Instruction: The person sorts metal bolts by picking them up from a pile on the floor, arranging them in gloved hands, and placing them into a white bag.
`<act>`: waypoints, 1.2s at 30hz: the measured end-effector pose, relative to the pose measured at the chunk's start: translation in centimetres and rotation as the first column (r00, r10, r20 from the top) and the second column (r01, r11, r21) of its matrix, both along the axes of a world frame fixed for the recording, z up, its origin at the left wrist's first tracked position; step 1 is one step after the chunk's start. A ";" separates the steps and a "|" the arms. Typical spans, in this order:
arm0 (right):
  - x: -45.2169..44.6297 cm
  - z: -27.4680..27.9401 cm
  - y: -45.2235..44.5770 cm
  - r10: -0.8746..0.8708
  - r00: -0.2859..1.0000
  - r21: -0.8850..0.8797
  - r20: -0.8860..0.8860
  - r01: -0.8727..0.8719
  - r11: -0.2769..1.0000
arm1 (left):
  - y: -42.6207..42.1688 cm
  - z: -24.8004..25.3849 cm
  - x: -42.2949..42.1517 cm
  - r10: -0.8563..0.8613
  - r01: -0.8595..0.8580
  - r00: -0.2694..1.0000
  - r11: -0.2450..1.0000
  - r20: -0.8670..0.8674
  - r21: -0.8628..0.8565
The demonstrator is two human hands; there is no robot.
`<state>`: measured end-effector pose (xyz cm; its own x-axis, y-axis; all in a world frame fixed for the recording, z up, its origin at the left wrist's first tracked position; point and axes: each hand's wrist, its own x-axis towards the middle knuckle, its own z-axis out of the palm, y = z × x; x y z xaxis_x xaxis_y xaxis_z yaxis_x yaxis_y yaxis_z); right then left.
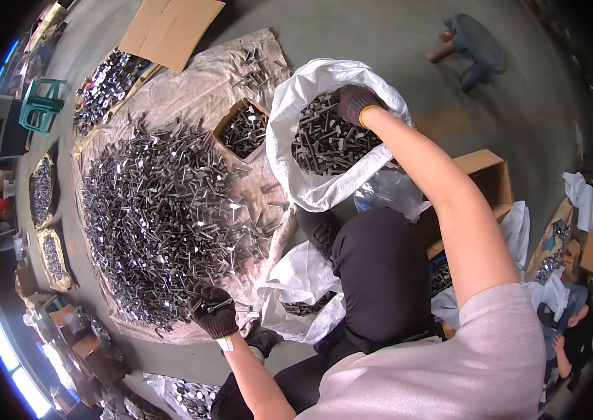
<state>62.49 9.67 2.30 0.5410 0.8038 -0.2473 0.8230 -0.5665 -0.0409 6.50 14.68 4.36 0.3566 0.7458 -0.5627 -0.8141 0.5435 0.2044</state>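
Observation:
My left hand, in a dark glove, is at the near edge of a large pile of metal bolts on a pale cloth. A bolt lies across its curled fingers. At the upper right, my right hand, gloved with a yellow cuff edge, reaches inside the rim of a white woven sack. Many bolts fill that sack, and the fingertips are hard to make out against them. Between pile and sack stands a small cardboard box of bolts.
Beside my knee is a second white sack. An open cardboard box stands right of the full sack. Farther off are a stool, a green stool and flat cardboard. Another person is at the lower right.

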 end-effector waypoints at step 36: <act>-3.5 9.8 -5.6 -0.020 0.115 0.071 -0.993 0.724 0.686 | -2.1 -0.6 -1.3 0.015 -0.013 0.999 0.999 0.049 -0.043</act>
